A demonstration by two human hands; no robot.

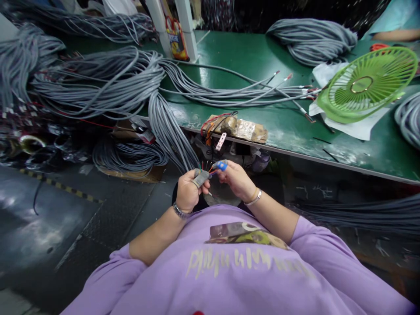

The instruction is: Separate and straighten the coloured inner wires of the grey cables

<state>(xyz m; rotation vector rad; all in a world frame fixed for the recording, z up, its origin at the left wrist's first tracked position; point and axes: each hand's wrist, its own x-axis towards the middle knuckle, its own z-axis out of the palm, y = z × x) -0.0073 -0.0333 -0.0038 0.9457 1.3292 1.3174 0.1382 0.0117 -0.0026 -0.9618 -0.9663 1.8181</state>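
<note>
In front of my body, below the bench edge, my left hand (192,188) is closed on the end of a grey cable, its thumb wrapped in grey tape. Thin coloured wires (211,171) fan out from that end toward the other hand. Closed in a pinch, my right hand (234,177) holds the wire tips between thumb and forefinger. Blue and grey wrapping covers its fingertips. A bundle of grey cables (172,131) hangs off the bench and runs down to my left hand.
Coiled grey cables (108,83) cover the bench's left side, and another coil (315,41) lies at the back right. A green fan (364,85) stands on the right. A taped board with wires (244,130) sits at the front edge. Another person's arm (397,35) shows top right.
</note>
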